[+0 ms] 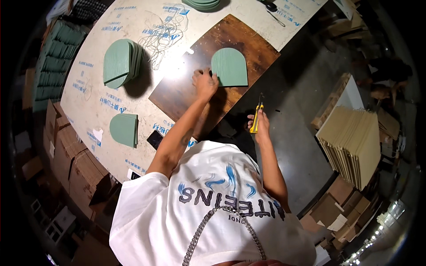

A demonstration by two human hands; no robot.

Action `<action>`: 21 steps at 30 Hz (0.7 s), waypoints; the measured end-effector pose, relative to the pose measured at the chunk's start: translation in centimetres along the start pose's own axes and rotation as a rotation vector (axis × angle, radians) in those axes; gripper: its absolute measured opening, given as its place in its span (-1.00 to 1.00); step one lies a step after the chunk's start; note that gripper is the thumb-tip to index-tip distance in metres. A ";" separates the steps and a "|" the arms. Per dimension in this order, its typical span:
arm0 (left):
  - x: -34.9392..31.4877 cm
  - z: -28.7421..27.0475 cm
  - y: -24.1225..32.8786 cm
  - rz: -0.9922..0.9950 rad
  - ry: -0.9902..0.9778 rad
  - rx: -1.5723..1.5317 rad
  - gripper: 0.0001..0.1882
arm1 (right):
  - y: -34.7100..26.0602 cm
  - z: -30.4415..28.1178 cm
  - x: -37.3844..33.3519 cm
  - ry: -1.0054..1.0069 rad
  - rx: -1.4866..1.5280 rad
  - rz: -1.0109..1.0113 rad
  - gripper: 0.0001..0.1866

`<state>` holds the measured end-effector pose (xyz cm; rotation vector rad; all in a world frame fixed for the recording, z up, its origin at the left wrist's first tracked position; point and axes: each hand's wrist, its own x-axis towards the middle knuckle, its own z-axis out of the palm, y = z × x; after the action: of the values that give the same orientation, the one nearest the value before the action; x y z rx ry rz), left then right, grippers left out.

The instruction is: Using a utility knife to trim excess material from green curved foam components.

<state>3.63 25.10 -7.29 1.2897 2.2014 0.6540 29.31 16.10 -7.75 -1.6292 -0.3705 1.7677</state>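
Note:
A green arched panel (230,67) with fine grooves lies on a brown wood-patterned board (173,86). My left hand (205,83) is at the panel's left edge, its fingers bent and closed against it. Off the board's near right side, my right hand (262,125) grips a yellow utility knife (256,119), its dark tip pointing away from me. A stack of similar green panels (117,62) stands to the left on the table. Nearer to me sits a smaller stack of green panels (123,129).
The pale table (88,91) carries tangled string (162,42), a dark phone (154,139), and more green pieces (202,3) at the far edge. Cardboard boxes (73,159) are stacked at left. To the right, tan sheets (350,142) stand on the grey floor (293,146).

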 end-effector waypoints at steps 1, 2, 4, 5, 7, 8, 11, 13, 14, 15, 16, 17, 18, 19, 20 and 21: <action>0.6 1.0 -0.1 0.076 0.067 -0.019 -0.49 | -0.1 -0.4 0.1 -0.008 -0.119 -0.094 -0.60; 1.8 1.7 -0.1 0.066 0.065 -0.012 -0.49 | -0.2 -0.4 0.3 -0.024 -0.243 -0.185 -0.61; 4.1 3.5 -0.4 0.349 0.272 0.072 -0.48 | -1.3 1.3 0.0 0.009 -0.365 -0.227 -0.60; 5.3 4.4 -0.1 0.379 0.275 0.093 -0.47 | -1.4 1.6 0.6 0.069 -0.666 -0.648 -0.59; 7.5 5.7 1.0 0.442 0.309 0.113 -0.48 | -2.4 2.5 0.7 0.089 -0.997 -0.909 -0.56; 8.2 6.5 1.1 0.432 0.291 0.122 -0.48 | -2.0 2.5 1.5 0.105 -1.077 -0.940 -0.56; 8.8 8.5 1.5 0.426 0.387 0.302 -0.58 | -1.6 2.3 3.0 0.124 -1.190 -0.873 -0.55; 8.7 8.7 1.8 0.431 0.386 0.276 -0.60 | -1.1 1.6 3.3 0.171 -1.213 -1.007 -0.56; 8.8 8.5 2.0 0.434 0.416 0.245 -0.61 | -1.1 1.2 3.6 0.165 -1.216 -0.983 -0.56; 8.8 8.2 2.4 0.454 0.418 0.252 -0.63 | -1.1 0.6 3.7 0.212 -1.243 -1.022 -0.57; 8.8 8.0 2.3 0.467 0.414 0.270 -0.63 | -1.0 0.1 3.4 0.250 -1.269 -1.062 -0.58; 8.7 8.1 2.2 0.479 0.408 0.278 -0.66 | -1.2 -0.2 3.4 0.285 -1.285 -1.071 -0.60; 8.8 8.1 2.1 0.496 0.404 0.283 -0.68 | -1.2 -0.7 3.8 0.276 -1.294 -1.110 -0.59; 9.1 8.1 2.1 0.491 0.391 0.292 -0.68 | -1.2 -1.0 4.2 0.266 -1.331 -1.111 -0.58; 9.1 7.8 2.1 0.487 0.376 0.283 -0.69 | -1.6 -1.0 4.2 0.251 -1.368 -1.109 -0.57; 9.0 7.6 2.3 0.482 0.359 0.273 -0.69 | -1.9 -1.0 4.4 0.235 -1.366 -1.115 -0.57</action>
<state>6.13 35.21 -13.22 2.0158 2.3301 0.8366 30.96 20.06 -10.02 -1.6950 -2.1537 0.3105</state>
